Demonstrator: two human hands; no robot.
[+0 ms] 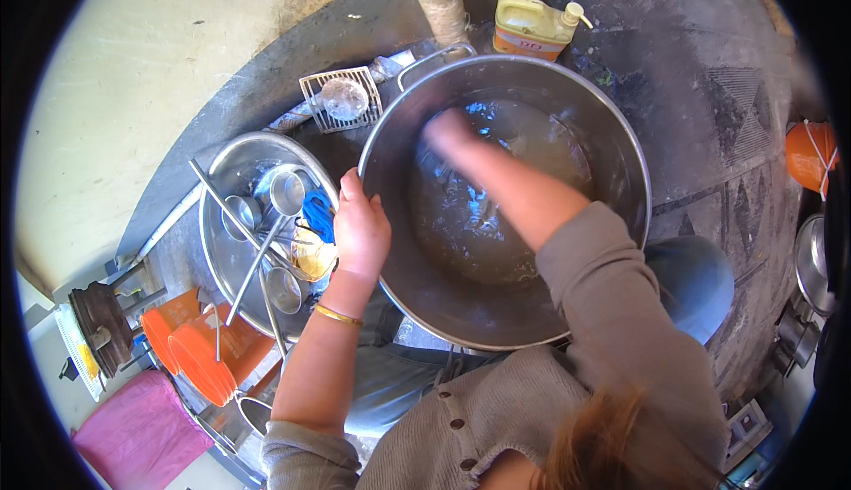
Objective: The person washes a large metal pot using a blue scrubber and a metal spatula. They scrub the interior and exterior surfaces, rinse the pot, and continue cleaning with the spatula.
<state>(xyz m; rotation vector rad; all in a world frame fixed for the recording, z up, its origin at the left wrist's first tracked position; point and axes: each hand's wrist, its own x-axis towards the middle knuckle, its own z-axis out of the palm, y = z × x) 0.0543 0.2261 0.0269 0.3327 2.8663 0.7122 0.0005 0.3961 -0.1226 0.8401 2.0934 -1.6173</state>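
Note:
In front of me stands a large deep metal pot [508, 344] with some cloudy water [518, 224] in its bottom. My left hand [362, 227] grips the pot's left rim, thumb up. Inside the pot, my right hand [449, 131] is at the upper left wall, blurred; what its fingers hold is unclear, though something dark shows beside it. Close to my left hand is a wide metal basin [207, 251] holding several long-handled metal ladles [287, 192], a blue cloth or scrubber [319, 216] and a yellowish strainer or bowl [312, 254].
A yellow plastic jug with a pump [535, 25] stands beyond the pot, near a wrapped pipe [439, 5]. A drain grate [319, 108] bears a round translucent piece. Orange buckets [219, 350] are at lower left, another orange container [811, 154] at far right. A wall rises at upper left.

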